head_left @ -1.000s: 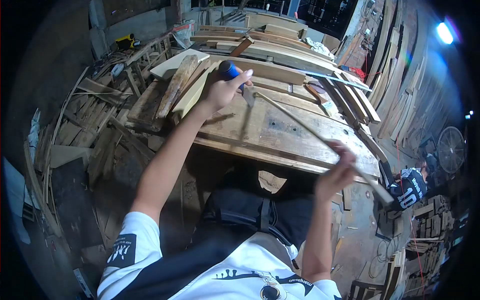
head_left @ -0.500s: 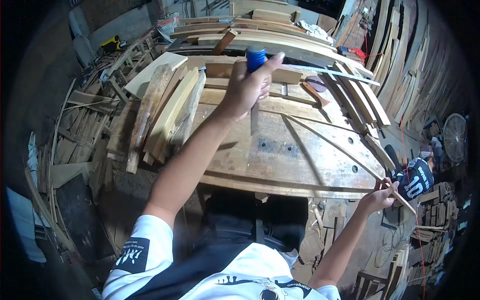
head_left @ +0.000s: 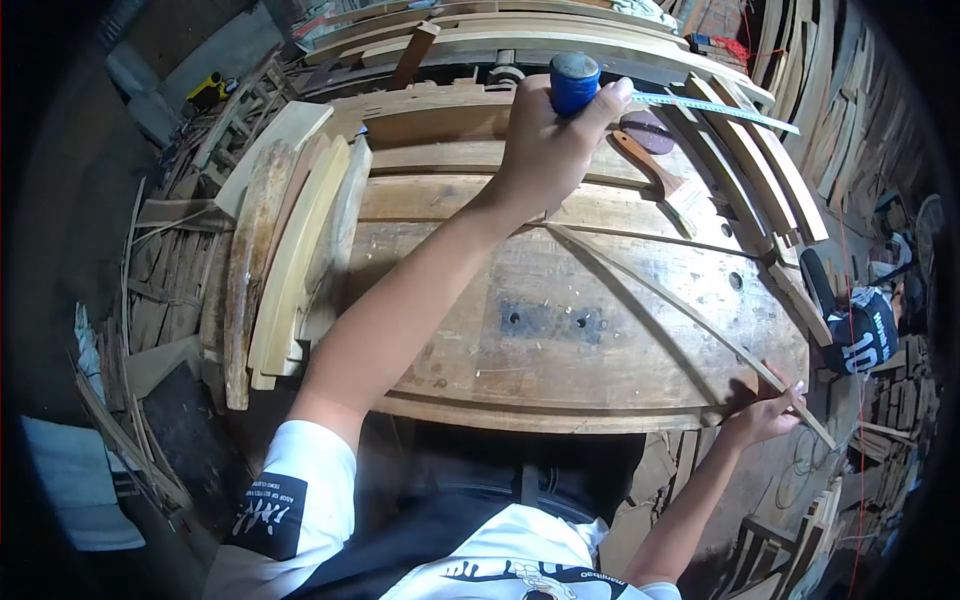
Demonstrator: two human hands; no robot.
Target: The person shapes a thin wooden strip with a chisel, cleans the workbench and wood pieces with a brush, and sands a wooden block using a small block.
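Note:
My left hand [head_left: 550,145] is closed around the blue handle of a chisel [head_left: 574,88], its metal-capped end facing up. The hand mostly hides the blade, which points down at the bench. A thin wooden strip [head_left: 665,298] runs slantwise over the workbench [head_left: 450,330]. Its far end lies close below my left hand; whether the blade touches it I cannot tell. Near the front right corner of the bench, my right hand [head_left: 768,415] grips the strip's near end, which sticks out past the edge.
A wide brush [head_left: 660,185] lies beside a dark round disc [head_left: 647,132] at the bench's back right. Boards [head_left: 300,265] are stacked on the left, with more pieces [head_left: 745,165] on the right. A blue-white ruler [head_left: 720,108] lies behind. A person [head_left: 865,330] is beyond the right side.
My left hand has lowered the chisel toward the strip's far end, and the blade has mostly passed out of sight. The camera view has shifted; my right hand still holds the strip.

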